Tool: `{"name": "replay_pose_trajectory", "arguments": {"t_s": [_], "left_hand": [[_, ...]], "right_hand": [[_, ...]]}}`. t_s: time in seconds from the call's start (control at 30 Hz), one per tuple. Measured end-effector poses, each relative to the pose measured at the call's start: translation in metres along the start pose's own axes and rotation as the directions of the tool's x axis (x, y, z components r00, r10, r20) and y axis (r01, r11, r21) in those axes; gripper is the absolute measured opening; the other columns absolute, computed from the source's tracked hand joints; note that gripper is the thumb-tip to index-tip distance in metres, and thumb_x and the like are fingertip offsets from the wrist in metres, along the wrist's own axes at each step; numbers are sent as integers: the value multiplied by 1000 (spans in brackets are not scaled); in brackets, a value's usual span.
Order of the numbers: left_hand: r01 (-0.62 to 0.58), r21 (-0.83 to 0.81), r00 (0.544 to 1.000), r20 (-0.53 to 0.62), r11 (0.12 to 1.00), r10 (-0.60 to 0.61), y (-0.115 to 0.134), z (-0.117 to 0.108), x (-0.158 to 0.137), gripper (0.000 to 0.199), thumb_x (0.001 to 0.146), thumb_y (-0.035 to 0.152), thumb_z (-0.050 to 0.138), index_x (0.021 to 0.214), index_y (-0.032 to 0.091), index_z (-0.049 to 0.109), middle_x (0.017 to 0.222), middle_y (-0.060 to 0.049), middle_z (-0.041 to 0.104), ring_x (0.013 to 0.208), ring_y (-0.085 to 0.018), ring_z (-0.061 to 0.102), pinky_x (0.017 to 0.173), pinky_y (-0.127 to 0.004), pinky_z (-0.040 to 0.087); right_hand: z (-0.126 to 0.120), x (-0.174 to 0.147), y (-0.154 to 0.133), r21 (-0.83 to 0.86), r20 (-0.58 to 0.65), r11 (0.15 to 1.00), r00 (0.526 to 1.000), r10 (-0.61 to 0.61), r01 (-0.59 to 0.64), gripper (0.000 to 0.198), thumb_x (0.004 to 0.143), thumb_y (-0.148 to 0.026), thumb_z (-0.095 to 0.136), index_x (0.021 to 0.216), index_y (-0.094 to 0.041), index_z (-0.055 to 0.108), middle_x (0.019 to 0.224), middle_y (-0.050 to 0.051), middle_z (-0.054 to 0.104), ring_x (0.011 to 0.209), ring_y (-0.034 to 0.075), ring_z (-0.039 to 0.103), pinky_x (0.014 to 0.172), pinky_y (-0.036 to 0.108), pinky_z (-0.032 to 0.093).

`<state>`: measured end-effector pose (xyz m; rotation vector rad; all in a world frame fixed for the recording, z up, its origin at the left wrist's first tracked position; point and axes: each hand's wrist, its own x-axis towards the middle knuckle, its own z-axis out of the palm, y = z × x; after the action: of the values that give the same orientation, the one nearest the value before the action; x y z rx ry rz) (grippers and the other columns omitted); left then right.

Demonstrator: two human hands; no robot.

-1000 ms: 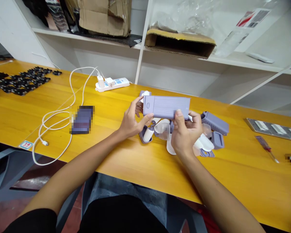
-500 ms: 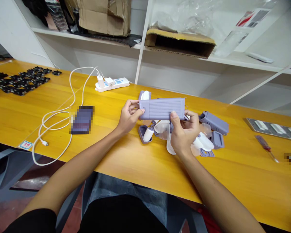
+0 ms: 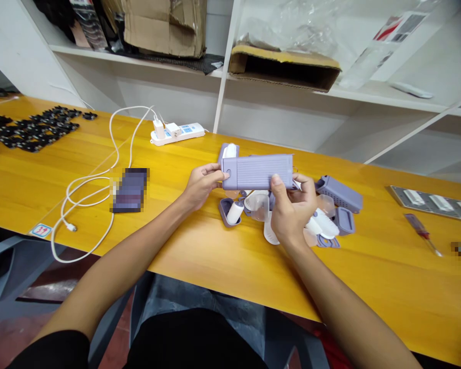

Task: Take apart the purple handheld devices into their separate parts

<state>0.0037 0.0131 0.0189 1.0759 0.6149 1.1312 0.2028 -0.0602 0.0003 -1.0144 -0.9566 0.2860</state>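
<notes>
A lavender rectangular plastic case (image 3: pixel 257 172) with a ribbed face is held level above the table. My left hand (image 3: pixel 204 185) is closed on its left end, the thumb beside a small round mark. My right hand (image 3: pixel 294 205) grips the lower right corner, thumb on the ribs and fingers behind. Below and behind the case lie loose parts: a lavender tray with a white cylinder (image 3: pixel 235 212), a clear plastic cup (image 3: pixel 260 206), a perforated lavender housing (image 3: pixel 340 193) and a white rounded part (image 3: pixel 326 224). The case and my right hand hide some of the pile.
A white power strip (image 3: pixel 179 132) and a coiled white cable (image 3: pixel 64 205) lie to the left, beside a pixelated dark device (image 3: pixel 129 190). Several small black parts (image 3: pixel 34 128) cover the far left. A screwdriver (image 3: pixel 421 233) and a metal plate (image 3: pixel 432 201) sit right.
The fingers of my left hand have straightened a little at the case's left end, with the thumb still on it. The case and my right hand have hardly moved.
</notes>
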Motion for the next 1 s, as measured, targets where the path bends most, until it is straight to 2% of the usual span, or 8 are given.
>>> {"name": "replay_pose_trajectory", "arguments": {"t_s": [0.23, 0.5, 0.67, 0.87, 1.0], "left_hand": [[28, -5, 999, 38, 1000, -27, 6, -1, -2, 31, 66, 33, 88, 87, 14, 76, 89, -4, 77, 83, -15, 72, 84, -30, 59], [13, -1, 1000, 1, 1000, -13, 8, 0, -2, 32, 60, 29, 92, 82, 13, 74, 86, -5, 78, 82, -17, 73, 82, -31, 60], [19, 27, 1000, -26, 999, -19, 11, 0, -2, 24, 60, 24, 84, 79, 12, 75, 82, -4, 77, 77, -14, 70, 77, -29, 60], [64, -42, 998, 29, 997, -63, 9, -5, 0, 40, 68, 27, 94, 101, 11, 81, 103, -10, 81, 93, -20, 76, 88, -37, 65], [125, -82, 988, 99, 989, -117, 6, -7, 0, 44, 74, 34, 99, 109, 12, 83, 115, -14, 82, 98, -23, 77, 87, -39, 68]], "right_hand": [[0, -1, -4, -25, 0, 1000, 1000, 9, -9, 49, 86, -59, 93, 107, -24, 65, 97, -2, 69, 80, 14, 67, 73, 29, 55], [1, 0, -8, -20, -7, 999, 999, -44, 44, 46, 85, -55, 94, 105, -24, 67, 102, 1, 72, 87, 16, 70, 78, 31, 58], [1, 3, -9, -43, 1, 995, 996, -91, 91, 47, 85, -55, 94, 106, -24, 66, 102, 1, 71, 91, 18, 71, 80, 33, 60], [0, 6, -6, -60, -27, 995, 996, -86, 84, 51, 84, -61, 94, 104, -24, 65, 100, 0, 70, 88, 17, 70, 78, 32, 61], [0, 6, -3, -40, -29, 995, 996, -88, 86, 51, 83, -59, 96, 104, -24, 65, 101, 1, 71, 87, 16, 69, 77, 31, 60]]}}
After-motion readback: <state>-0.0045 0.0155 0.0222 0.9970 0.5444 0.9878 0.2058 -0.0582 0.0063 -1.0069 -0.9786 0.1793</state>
